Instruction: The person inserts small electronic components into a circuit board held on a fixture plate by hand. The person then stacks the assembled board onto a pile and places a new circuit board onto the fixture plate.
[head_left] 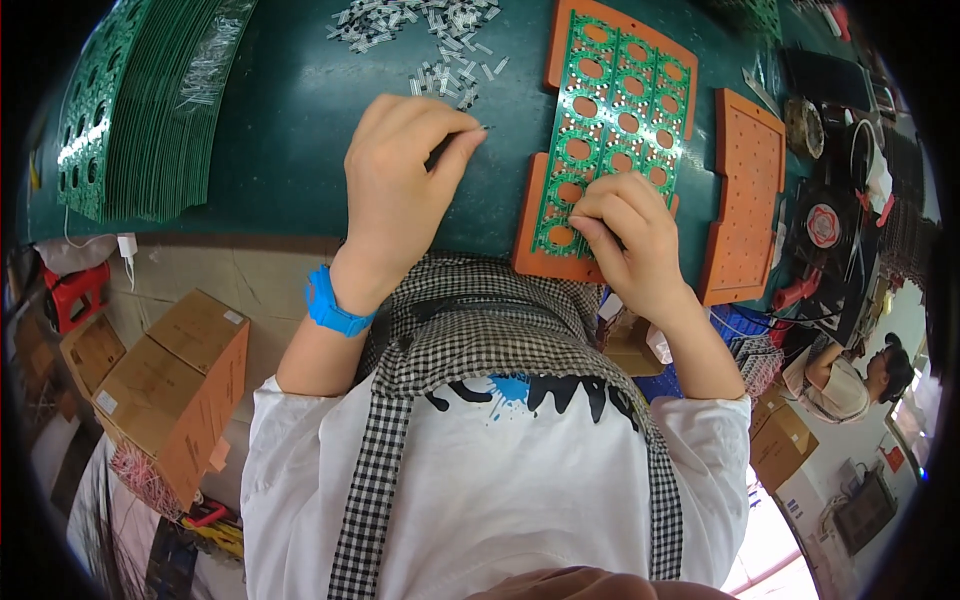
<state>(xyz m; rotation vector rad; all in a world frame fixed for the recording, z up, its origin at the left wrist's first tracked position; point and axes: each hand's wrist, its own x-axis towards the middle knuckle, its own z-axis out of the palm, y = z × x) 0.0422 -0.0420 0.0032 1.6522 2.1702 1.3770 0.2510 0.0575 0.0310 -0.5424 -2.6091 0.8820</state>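
My left hand (402,180), with a blue band at the wrist, is raised over the green table. Its thumb and forefinger pinch a tiny dark part (485,127), too small to name. My right hand (636,243) is closed in a pinch over the near end of a green circuit board panel (602,110); whatever its fingertips hold is hidden. The panel has rows of round boards with oval openings and lies in an orange fixture (535,235). Beyond my left hand is a loose pile of small clear-and-dark pieces (455,45).
A tall row of green circuit panels (165,110) stands at the left of the table (290,130). Another orange fixture (748,180) lies at the right, near a tape roll (803,128) and cables. Cardboard boxes (170,370) are on the floor. A person (845,380) is at far right.
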